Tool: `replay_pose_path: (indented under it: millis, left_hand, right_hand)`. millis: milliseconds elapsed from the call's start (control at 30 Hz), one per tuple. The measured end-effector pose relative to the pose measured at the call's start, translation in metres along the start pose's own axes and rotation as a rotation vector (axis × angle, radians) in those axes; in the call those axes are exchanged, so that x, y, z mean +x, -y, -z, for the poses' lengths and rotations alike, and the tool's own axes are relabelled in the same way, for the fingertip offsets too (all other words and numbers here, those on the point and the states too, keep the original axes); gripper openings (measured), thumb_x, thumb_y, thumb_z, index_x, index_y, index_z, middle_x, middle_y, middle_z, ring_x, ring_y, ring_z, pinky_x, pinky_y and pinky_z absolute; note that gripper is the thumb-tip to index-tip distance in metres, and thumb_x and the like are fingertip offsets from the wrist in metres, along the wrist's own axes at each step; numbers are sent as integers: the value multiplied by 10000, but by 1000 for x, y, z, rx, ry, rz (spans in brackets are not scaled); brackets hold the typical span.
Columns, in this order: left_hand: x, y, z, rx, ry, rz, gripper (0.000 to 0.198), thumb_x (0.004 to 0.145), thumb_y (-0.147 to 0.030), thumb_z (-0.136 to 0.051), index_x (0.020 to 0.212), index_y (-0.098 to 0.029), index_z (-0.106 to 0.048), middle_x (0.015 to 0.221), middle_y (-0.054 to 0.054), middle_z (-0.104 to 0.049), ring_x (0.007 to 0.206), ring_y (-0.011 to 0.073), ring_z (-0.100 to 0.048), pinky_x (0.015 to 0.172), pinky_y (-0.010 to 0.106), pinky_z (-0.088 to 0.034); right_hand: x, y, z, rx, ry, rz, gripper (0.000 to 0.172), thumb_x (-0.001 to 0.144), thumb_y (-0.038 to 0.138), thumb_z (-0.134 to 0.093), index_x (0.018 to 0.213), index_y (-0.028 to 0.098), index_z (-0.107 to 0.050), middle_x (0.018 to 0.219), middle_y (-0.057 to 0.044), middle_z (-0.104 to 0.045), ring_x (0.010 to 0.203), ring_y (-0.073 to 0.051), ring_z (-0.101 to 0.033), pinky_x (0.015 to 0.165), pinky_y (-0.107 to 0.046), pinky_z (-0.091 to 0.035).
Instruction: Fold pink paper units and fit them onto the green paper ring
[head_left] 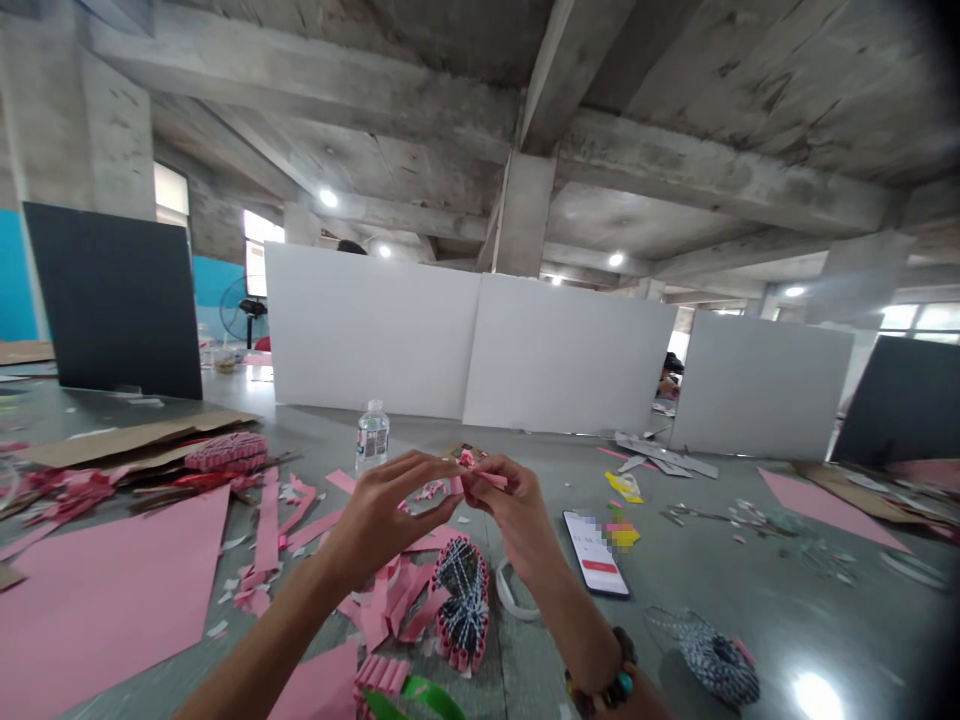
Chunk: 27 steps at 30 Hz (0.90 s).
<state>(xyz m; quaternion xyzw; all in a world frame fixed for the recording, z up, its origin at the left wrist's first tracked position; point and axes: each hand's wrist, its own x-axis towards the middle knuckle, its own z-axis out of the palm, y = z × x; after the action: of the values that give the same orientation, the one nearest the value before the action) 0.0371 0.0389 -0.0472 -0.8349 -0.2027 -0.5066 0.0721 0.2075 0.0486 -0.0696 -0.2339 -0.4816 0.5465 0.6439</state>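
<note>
Above the table, my left hand (pixel 397 500) and my right hand (pixel 504 490) meet, fingers pinched together on a small strip of pink foam or paper (pixel 491 481). Its exact shape is partly hidden by the fingers. Below them lies a sole-shaped piece (pixel 463 605), edged with rolled pink tubes and criss-crossed with blue-and-white cord. Cut pink strips (pixel 390 600) are heaped to its left. A white ring of tape or band (pixel 516 592) rests under my right wrist, which wears a beaded bracelet (pixel 604 675).
A plastic bottle (pixel 373 437) stands beyond my left hand. To the right lie a phone (pixel 597 555) and a bundle of speckled cord (pixel 716 660). Large pink sheets (pixel 112 600) and another sole-shaped piece (pixel 226 452) are at left. White panels (pixel 375 335) stand across the back.
</note>
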Motion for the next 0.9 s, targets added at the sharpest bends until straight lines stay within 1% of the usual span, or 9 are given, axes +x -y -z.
replay_pose_path:
  millis: [67, 167, 267, 367, 533, 700, 800, 900]
  left_hand:
    - [0, 0, 0, 23, 21, 11, 216, 868, -149, -651, 1073, -210, -674, 999, 38, -723, 903, 160, -686, 797, 275, -572]
    - [-2, 2, 0, 88, 44, 57, 351, 874, -179, -649, 1219, -221, -599, 1027, 38, -717, 903, 168, -689, 794, 289, -580]
    - [-4, 2, 0, 130, 63, 63, 428, 894, -200, -635, 1306, -226, -521, 1039, 39, -710, 909, 166, -686, 795, 291, -586]
    - [-4, 0, -1, 190, 92, -6, 454, 924, -183, -595, 1358, -220, -467, 1030, 49, -701, 899, 171, -678, 762, 300, -596]
    - [-6, -1, 0, 290, 179, -128, 499, 949, -98, -509, 1426, -183, -385, 1007, 87, -679, 845, 187, -647, 685, 331, -607]
    - [-9, -1, 1, 289, 225, -183, 570, 944, -34, -462, 1471, -183, -305, 1164, 125, -646, 987, 223, -630, 726, 359, -605]
    - [-9, -1, -2, 264, 240, -194, 570, 945, -27, -446, 1472, -193, -304, 1172, 120, -645, 1035, 228, -628, 759, 361, -606]
    - [-7, 0, -4, 201, 213, -119, 502, 960, -94, -481, 1436, -209, -370, 1212, 112, -626, 1023, 203, -644, 787, 336, -605]
  right_hand:
    - [0, 0, 0, -46, -25, 33, 263, 584, 300, -882, 685, 157, -687, 648, -1, -661, 580, -111, -583, 600, -230, -492]
    - [0, -1, 1, -126, -44, 96, 237, 614, 297, -860, 702, 154, -692, 661, -18, -675, 606, -130, -600, 594, -231, -494]
    - [0, -4, 2, -172, -7, 173, 198, 656, 266, -837, 733, 155, -692, 692, -31, -695, 673, -160, -647, 639, -243, -515]
    - [-1, -8, 1, -214, 22, 248, 181, 688, 244, -826, 740, 156, -677, 723, -36, -702, 704, -175, -673, 664, -253, -537]
    - [-4, -11, 1, -298, 16, 352, 151, 707, 180, -799, 751, 163, -655, 755, -31, -698, 715, -173, -680, 677, -254, -559]
    - [-6, -10, 1, -356, 20, 409, 127, 706, 137, -775, 766, 160, -666, 783, -33, -698, 737, -181, -681, 695, -259, -566]
    - [-7, -10, 1, -377, -8, 431, 129, 692, 87, -758, 740, 161, -663, 757, -21, -688, 700, -164, -666, 672, -242, -555]
    - [-7, -8, 0, -382, -10, 433, 124, 706, 115, -762, 709, 164, -648, 721, -16, -674, 667, -157, -656, 648, -241, -550]
